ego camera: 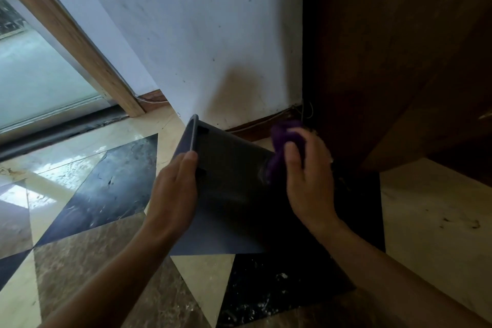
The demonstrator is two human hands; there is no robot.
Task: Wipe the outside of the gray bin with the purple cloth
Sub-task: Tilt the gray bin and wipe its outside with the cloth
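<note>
Left hand [173, 192] clasps tilted gray bin [229, 194] rim; right hand [308, 178] clenched around purple cloth [279, 141].

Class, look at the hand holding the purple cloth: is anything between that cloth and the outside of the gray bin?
Nothing visible. The right hand already presses the purple cloth against the outer wall of the gray bin, near its base end. The left hand grips the rim end, well clear of the cloth.
</note>
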